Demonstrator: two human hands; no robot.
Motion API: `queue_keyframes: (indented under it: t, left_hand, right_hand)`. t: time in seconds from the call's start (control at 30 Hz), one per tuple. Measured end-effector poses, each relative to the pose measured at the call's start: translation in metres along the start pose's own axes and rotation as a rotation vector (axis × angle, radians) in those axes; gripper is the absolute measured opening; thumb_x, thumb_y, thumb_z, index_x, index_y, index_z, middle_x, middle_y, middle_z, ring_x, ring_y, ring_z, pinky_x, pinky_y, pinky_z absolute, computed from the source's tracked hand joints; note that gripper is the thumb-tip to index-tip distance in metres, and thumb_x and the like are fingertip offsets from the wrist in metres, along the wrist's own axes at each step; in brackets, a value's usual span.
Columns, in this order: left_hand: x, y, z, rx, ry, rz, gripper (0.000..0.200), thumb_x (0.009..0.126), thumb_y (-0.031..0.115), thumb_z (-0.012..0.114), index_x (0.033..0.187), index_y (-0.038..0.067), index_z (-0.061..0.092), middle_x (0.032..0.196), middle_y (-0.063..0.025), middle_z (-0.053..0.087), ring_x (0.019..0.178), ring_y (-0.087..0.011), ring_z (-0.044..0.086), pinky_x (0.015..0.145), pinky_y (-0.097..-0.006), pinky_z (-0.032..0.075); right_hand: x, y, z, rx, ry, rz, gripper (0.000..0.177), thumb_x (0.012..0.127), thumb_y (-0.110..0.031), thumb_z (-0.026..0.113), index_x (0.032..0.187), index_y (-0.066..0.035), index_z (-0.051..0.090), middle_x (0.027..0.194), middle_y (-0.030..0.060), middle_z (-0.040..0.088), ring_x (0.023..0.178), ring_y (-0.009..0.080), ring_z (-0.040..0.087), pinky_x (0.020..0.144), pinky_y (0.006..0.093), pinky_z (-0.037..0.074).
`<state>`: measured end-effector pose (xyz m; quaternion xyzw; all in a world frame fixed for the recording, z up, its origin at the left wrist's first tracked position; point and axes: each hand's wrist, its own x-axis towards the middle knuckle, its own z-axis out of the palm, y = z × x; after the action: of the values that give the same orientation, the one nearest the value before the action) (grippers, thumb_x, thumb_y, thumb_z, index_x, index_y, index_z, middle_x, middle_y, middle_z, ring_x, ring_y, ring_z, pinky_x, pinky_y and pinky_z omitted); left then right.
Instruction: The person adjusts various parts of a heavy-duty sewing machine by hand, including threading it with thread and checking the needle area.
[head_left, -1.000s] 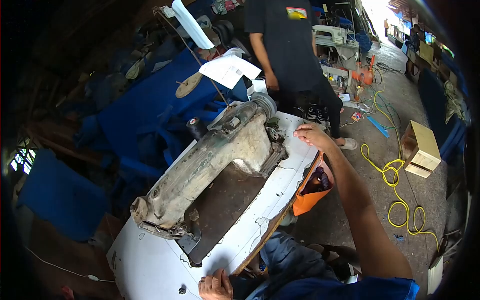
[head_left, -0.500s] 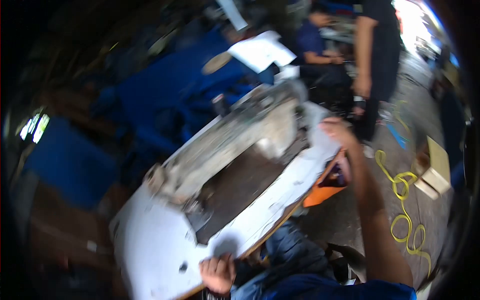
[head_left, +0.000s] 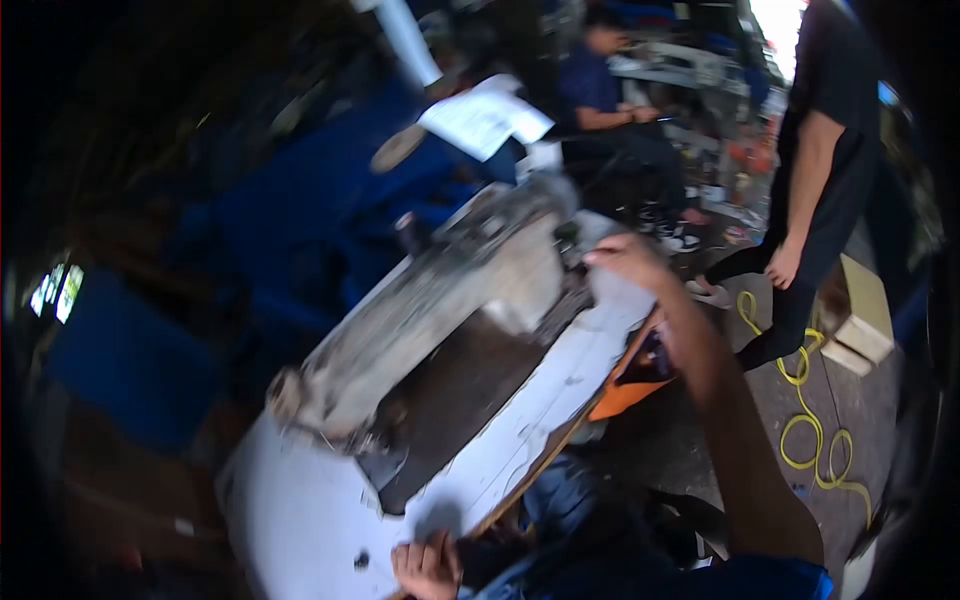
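A worn, dusty sewing machine head (head_left: 430,300) lies slantwise over the dark cutout of a white tabletop (head_left: 520,420). At its far right end is my right hand (head_left: 628,260), fingers bent together close against the machine's end; whatever they may grip is hidden. My left hand (head_left: 427,568) rests on the near edge of the tabletop, closed in a loose fist, with nothing visible in it. A small dark hole (head_left: 361,560) is beside it in the white surface.
An orange item (head_left: 625,398) hangs under the table's right edge. A standing person (head_left: 825,170) and a seated person (head_left: 600,90) are beyond. A yellow hose (head_left: 800,440) coils on the floor near a box (head_left: 858,315). Papers (head_left: 485,118) lie behind the machine.
My right hand has shifted from the table's white surface towards the machine's end, fingers now bent in. The view has swung a little. The standing person has come nearer on the right.
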<state>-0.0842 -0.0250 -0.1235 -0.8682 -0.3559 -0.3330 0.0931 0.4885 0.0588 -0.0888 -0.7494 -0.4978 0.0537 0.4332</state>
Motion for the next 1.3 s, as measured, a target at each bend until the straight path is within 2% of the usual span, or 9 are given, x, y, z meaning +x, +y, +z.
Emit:
queue_keyframes:
  t: [0.1,0.17,0.2,0.3,0.33,0.43,0.47,1.0,1.3]
  left_hand:
    - [0.006,0.007,-0.005,0.04,0.002,0.004,0.013,0.09,0.017,0.074,0.101,0.009,0.074,0.09,-0.0119,0.071,0.073,-0.0303,0.064,0.073,-0.0448,0.05]
    - [-0.003,0.002,-0.001,0.049,-0.044,0.005,0.015,0.091,0.018,0.072,0.102,0.008,0.073,0.091,-0.0133,0.071,0.074,-0.0316,0.064,0.072,-0.0444,0.049]
    - [-0.001,0.003,-0.003,0.043,-0.036,0.013,0.015,0.092,0.017,0.072,0.103,0.008,0.073,0.09,-0.0136,0.071,0.074,-0.0319,0.064,0.071,-0.0444,0.049]
    - [-0.002,0.006,-0.002,0.024,-0.03,-0.013,0.016,0.092,0.017,0.071,0.104,0.007,0.073,0.089,-0.0145,0.07,0.074,-0.0324,0.064,0.071,-0.0446,0.049]
    - [-0.003,0.006,-0.003,0.019,-0.032,-0.034,0.016,0.092,0.017,0.07,0.104,0.007,0.073,0.088,-0.0147,0.07,0.074,-0.0325,0.063,0.071,-0.0447,0.049]
    - [-0.003,0.008,-0.004,0.017,-0.054,-0.059,0.016,0.092,0.016,0.069,0.104,0.006,0.074,0.089,-0.0155,0.07,0.076,-0.0331,0.064,0.072,-0.0448,0.049]
    - [-0.004,0.009,-0.003,0.018,-0.057,-0.067,0.015,0.092,0.016,0.069,0.104,0.007,0.074,0.089,-0.0153,0.07,0.076,-0.0332,0.064,0.073,-0.0448,0.049]
    - [-0.008,0.008,0.004,0.039,-0.076,-0.105,0.014,0.092,0.014,0.07,0.103,0.008,0.076,0.09,-0.0127,0.071,0.082,-0.0318,0.066,0.083,-0.0448,0.052]
    - [-0.01,0.005,0.006,0.051,-0.08,-0.117,0.016,0.093,0.018,0.067,0.102,0.009,0.078,0.089,-0.0134,0.071,0.083,-0.0352,0.065,0.083,-0.0483,0.05]
  right_hand:
    - [0.032,0.041,0.024,0.247,-0.13,0.067,0.036,0.088,-0.036,0.078,0.08,-0.002,0.07,0.061,0.0046,0.057,0.057,0.0141,0.048,0.056,0.0368,0.042]
    - [0.038,0.026,0.034,-0.042,-0.024,-0.015,0.038,0.088,-0.035,0.079,0.081,0.002,0.069,0.062,0.0086,0.058,0.06,0.0161,0.052,0.059,0.0378,0.044]
    - [0.037,0.015,0.035,-0.03,-0.073,0.087,0.043,0.084,-0.043,0.078,0.093,-0.001,0.072,0.086,0.025,0.069,0.079,0.0399,0.067,0.074,0.0451,0.051]
    - [0.035,0.025,0.033,0.11,-0.112,0.106,0.045,0.085,-0.043,0.077,0.094,0.001,0.07,0.089,0.0248,0.069,0.083,0.0372,0.068,0.08,0.0447,0.051]
    - [0.032,0.033,0.031,0.113,0.026,-0.03,0.039,0.087,-0.036,0.077,0.089,0.002,0.07,0.074,0.0177,0.067,0.065,0.0269,0.063,0.063,0.04,0.051]
    - [0.015,0.048,-0.008,0.761,-0.265,0.312,0.03,0.09,-0.029,0.075,0.086,0.0,0.071,0.061,0.0054,0.058,0.049,0.0127,0.049,0.045,0.0304,0.039]
    - [0.006,0.046,-0.011,0.811,-0.242,0.288,0.022,0.093,-0.024,0.073,0.087,-0.003,0.071,0.058,-0.0028,0.051,0.045,0.0046,0.037,0.039,0.0237,0.025]
    - [0.031,0.027,0.017,0.701,-0.314,0.299,0.046,0.101,-0.048,0.058,0.096,-0.003,0.067,0.071,-0.0024,0.057,0.054,0.0066,0.049,0.043,0.024,0.037]
    - [0.046,0.017,0.018,0.747,-0.212,0.35,0.035,0.094,-0.039,0.073,0.094,-0.004,0.069,0.072,-0.003,0.054,0.057,0.006,0.046,0.042,0.0221,0.035]
